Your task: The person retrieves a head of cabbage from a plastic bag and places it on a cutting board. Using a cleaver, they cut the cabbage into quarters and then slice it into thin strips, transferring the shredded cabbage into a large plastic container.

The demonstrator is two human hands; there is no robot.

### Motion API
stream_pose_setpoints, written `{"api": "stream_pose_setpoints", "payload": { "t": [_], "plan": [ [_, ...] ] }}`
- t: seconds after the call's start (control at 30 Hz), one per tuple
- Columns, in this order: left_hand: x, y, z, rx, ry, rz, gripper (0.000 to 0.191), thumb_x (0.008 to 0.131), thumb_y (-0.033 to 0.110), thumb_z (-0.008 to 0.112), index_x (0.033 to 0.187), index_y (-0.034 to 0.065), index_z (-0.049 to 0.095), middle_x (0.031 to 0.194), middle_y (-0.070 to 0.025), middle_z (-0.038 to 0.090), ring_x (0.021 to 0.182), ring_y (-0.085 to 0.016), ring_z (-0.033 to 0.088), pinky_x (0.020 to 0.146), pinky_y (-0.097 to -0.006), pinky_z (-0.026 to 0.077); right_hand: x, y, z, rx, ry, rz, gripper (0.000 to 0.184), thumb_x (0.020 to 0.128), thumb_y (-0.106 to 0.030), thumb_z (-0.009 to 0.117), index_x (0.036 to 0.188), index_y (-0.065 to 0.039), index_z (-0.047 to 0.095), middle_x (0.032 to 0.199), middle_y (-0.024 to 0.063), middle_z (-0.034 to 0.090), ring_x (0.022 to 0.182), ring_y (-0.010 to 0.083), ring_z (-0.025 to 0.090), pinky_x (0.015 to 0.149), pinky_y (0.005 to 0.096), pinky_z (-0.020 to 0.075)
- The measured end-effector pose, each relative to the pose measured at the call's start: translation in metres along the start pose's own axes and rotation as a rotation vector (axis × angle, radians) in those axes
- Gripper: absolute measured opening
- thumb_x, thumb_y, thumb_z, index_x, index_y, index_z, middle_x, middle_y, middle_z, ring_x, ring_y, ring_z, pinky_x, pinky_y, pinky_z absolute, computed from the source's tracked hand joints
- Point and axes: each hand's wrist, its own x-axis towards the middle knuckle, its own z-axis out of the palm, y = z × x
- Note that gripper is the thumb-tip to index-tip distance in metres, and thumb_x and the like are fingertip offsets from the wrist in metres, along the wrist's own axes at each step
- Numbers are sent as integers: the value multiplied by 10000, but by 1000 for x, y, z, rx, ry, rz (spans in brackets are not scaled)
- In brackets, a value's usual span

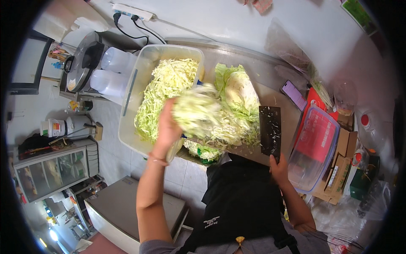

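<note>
My left hand [168,122] grips a blurred bunch of shredded cabbage [198,111] at the right rim of a large clear plastic tub [130,133]. Inside that tub lies a big heap of shredded cabbage [155,92]. My right hand [279,168] holds a cleaver [270,130] by its handle; bits of cabbage cling to the dark blade. Left of the blade, a cut cabbage piece [242,87] with loose outer leaves rests on the steel worktop [288,127]. More shreds [236,131] lie in front of it.
A phone [294,95] and a clear lidded box [312,152] are at the right, beside cardboard [336,177]. Below the worktop edge sits a container with cabbage pieces [203,150]. A power strip [133,12] with plugged cords is on the wall. White containers [109,82] stand left of the tub.
</note>
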Motion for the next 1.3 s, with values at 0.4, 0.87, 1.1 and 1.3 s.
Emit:
{"api": "stream_pose_setpoints", "payload": {
  "t": [0.4, 0.87, 1.1, 1.3],
  "plan": [
    [-72, -27, -48, 865, -6, -400, 1112, 720, 222, 848, 1635, 169, 217, 1662, -248, 189, 1548, -481, 91, 1175, -726, 90, 11, -2, 8, -719, -31, -542, 223, 924, -193, 671, 1101, -58, 651, 817, 174, 680, 731, 402, 667, 644, 479, 519],
    [-15, -3, 249, 582, -249, -581, 1233, 759, 565, 830, 1588, -20, 129, 1575, -306, 310, 1483, -462, 273, 1166, -661, 212, -4, 18, -31, -500, 145, -246, 192, 962, -181, 631, 981, 8, 603, 747, 232, 600, 702, 446, 621, 600, 483, 457],
    [-5, -35, 206, 88, -284, -634, 769, 835, 108, 777, 1506, 25, 408, 1151, -180, 684, 1012, -287, 666, 873, -404, 528, -17, 31, -20, -416, 120, -133, 217, 962, -204, 642, 991, 6, 601, 762, 247, 617, 746, 465, 628, 629, 496, 474],
    [6, -42, 122, -1052, -23, -739, 348, 963, -34, 603, 1296, 68, 601, 1176, -106, 690, 935, -167, 667, 741, -285, 567, 2, 34, -10, -431, 112, -207, 207, 977, -204, 645, 995, -4, 594, 662, 179, 555, 585, 330, 581, 553, 413, 422]
  ]
}}
